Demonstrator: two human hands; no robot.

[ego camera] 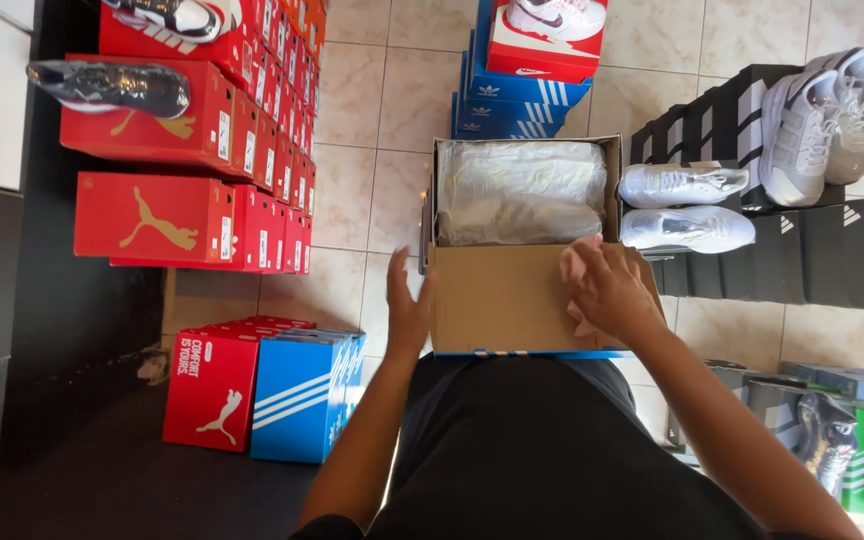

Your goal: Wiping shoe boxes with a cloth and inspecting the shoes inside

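Note:
An open cardboard shoe box [527, 150] rests on my lap, filled with crumpled white wrapping paper [517, 190]. Its hinged lid [497, 300] lies folded back toward me, brown inner side up. My left hand [407, 305] is flat and upright against the lid's left edge, fingers apart, holding nothing. My right hand [607, 290] rests on the lid's right side near the box's front wall, fingers spread over the cardboard.
Stacks of red shoe boxes [192, 130] with a dark shoe on top stand at left. Red and blue boxes [262, 390] sit on the floor by my left knee. Blue boxes [512, 95] are ahead. White sneakers [687, 205] lie on black boxes [822, 250] at right.

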